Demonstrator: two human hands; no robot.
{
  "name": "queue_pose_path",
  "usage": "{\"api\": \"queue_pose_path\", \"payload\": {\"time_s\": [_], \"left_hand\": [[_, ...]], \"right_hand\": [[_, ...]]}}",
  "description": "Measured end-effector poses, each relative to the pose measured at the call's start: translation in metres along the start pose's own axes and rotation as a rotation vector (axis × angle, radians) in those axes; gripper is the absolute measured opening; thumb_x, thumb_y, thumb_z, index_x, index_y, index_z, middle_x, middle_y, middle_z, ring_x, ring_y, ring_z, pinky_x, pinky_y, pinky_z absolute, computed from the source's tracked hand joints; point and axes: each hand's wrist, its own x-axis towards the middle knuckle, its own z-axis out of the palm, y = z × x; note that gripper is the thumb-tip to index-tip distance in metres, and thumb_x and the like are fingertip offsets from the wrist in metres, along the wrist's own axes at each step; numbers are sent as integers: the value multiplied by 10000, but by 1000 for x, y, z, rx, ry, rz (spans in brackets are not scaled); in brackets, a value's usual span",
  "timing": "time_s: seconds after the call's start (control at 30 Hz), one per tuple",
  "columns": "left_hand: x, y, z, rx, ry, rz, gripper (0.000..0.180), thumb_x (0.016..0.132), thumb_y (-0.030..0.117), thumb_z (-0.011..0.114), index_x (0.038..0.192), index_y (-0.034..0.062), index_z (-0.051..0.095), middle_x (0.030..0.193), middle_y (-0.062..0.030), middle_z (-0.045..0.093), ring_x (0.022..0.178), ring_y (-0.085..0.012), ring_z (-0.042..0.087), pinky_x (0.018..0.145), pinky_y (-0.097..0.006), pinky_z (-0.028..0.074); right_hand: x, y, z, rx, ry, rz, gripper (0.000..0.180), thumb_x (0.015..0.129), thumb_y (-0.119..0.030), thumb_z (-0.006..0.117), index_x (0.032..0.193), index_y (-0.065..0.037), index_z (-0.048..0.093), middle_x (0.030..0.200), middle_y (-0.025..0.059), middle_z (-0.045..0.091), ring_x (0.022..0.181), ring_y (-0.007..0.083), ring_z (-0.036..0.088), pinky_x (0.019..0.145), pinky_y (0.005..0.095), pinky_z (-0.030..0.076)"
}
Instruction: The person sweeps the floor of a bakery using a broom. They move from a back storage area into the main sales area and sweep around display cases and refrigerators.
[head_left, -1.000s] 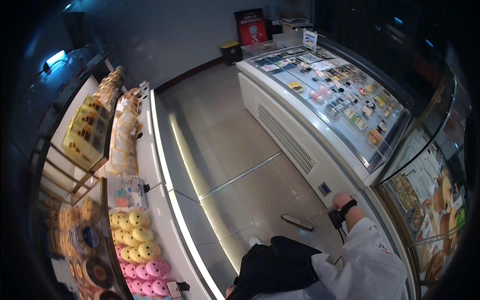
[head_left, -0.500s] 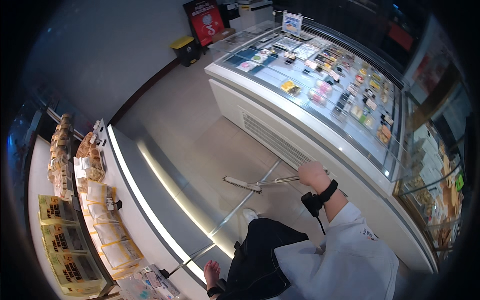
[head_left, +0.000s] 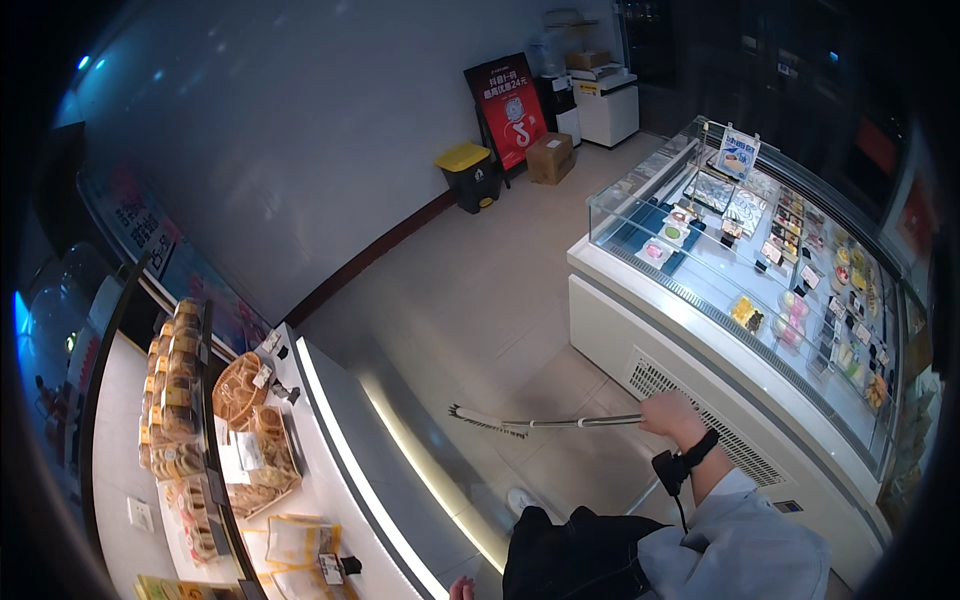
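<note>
My right hand (head_left: 672, 417) is closed round the thin pale handle of a long-handled floor brush (head_left: 580, 422). Its narrow white head (head_left: 487, 422), edged with dark bristles, is over the tiled floor between the counter and the display case. A black strap with a small box is on my right wrist. At the bottom edge, part of my left hand (head_left: 462, 588) shows beside the counter. Its visible fingers look loosely extended, with nothing seen in them; the rest is cut off.
A glass display case (head_left: 680, 285) with packaged desserts stands right. On the left, a lit counter (head_left: 350, 420) bears a wicker basket (head_left: 240, 388) and bagged baked goods. Farther back are a yellow-lidded bin (head_left: 470, 180), a red sign board (head_left: 508, 115) and a cardboard box (head_left: 550, 158).
The view has swung left and up, bringing more of the wall and back area in. My right hand still grips the brush, whose handle lies more level. My left hand has sunk toward the lower edge.
</note>
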Motion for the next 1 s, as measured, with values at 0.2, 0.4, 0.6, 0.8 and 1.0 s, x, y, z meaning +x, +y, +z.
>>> {"api": "queue_pose_path", "payload": {"time_s": [0.2,0.4,0.6,0.8,1.0], "left_hand": [[184,297,66,403,-549,1002,488,829,56,430,1304,5,335,1332,-170,364,1257,-326,312,1033,-374,253],[265,418,224,646,-997,1623,506,848,239,475,1295,34,357,1336,-135,361,1250,-294,318,1038,-399,239],[401,463,289,843,-1141,1463,520,867,270,450,1334,82,321,1367,-75,340,1282,-207,285,1056,-393,204],[528,540,323,828,-952,1421,517,854,244,450,1330,82,331,1341,-74,383,1238,-218,361,1054,-404,212],[653,579,318,780,-586,1134,381,859,156,459,1215,20,475,1259,-116,476,1208,-304,397,1046,-442,193]], "right_hand": [[157,-121,-81,-129,167,-176,150,717,-175,551,714,-65,655,735,108,644,715,259,634,603,352,498],[274,-147,-120,561,175,-226,231,791,-255,505,833,-89,660,813,51,652,795,226,629,656,356,493],[426,-138,-183,429,-87,-118,217,805,-254,505,848,-118,669,849,58,656,786,226,633,658,353,499],[576,-128,-252,330,-195,-132,207,820,-252,505,862,-148,679,885,65,660,777,226,638,661,351,504],[675,-45,-250,159,382,-75,169,693,-211,595,760,-70,658,766,112,642,740,289,630,619,398,504]]}}
